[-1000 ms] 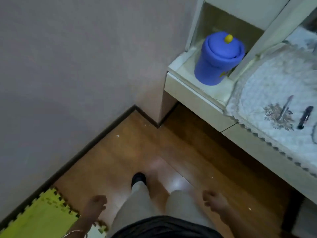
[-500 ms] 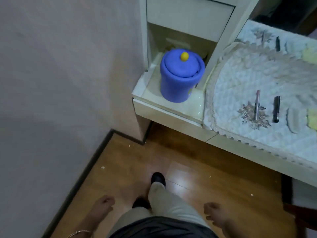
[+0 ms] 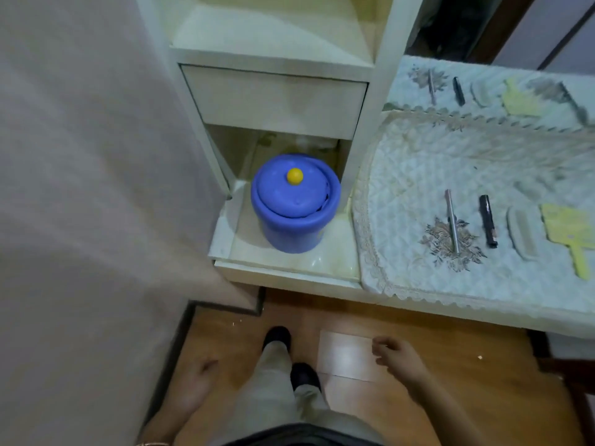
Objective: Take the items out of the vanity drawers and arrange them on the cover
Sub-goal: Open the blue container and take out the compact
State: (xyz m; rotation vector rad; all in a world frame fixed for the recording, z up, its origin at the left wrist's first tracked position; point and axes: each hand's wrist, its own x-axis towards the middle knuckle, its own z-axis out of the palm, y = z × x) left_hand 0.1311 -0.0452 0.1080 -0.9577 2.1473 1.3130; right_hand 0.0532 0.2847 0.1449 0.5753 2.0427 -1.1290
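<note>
Plain wall (image 3: pixel 80 188) at far left.

Left hand (image 3: pixel 193 386): low over the wood floor (image 3: pixel 450 381), beside the person's leg. Fingers slack, holding nothing.

Drawer (image 3: pixel 277 98): cream front, pushed in flush below an open shelf (image 3: pixel 273 30). Contents hidden.

Bucket (image 3: pixel 294 204): blue plastic, upright in the open niche under the drawer, on a cream ledge. The lid is on and has a yellow knob (image 3: pixel 295 176) at its centre. A thin gap shows between lid and rim on the right side. Contents cannot be told.

Right hand (image 3: pixel 397 355): over the floor in front of the vanity, well apart from the cover. Fingers loosely curled, gripping nothing.

Cover (image 3: pixel 418 175): white quilted cloth with a lace edge, spread over the vanity top just right of the bucket's niche. Four items lie on it in a row, none touching:
- silver stick (image 3: pixel 451 225), lying across an embroidered flower patch
- black tube (image 3: pixel 488 225), roughly parallel to the stick
- pale oval piece (image 3: pixel 521 233), blurred, kind cannot be told
- flat yellow tool (image 3: pixel 573 233), with its handle pointing toward the front edge

Mirror (image 3: pixel 483 88): behind the cover, it repeats the same row of items.
</note>
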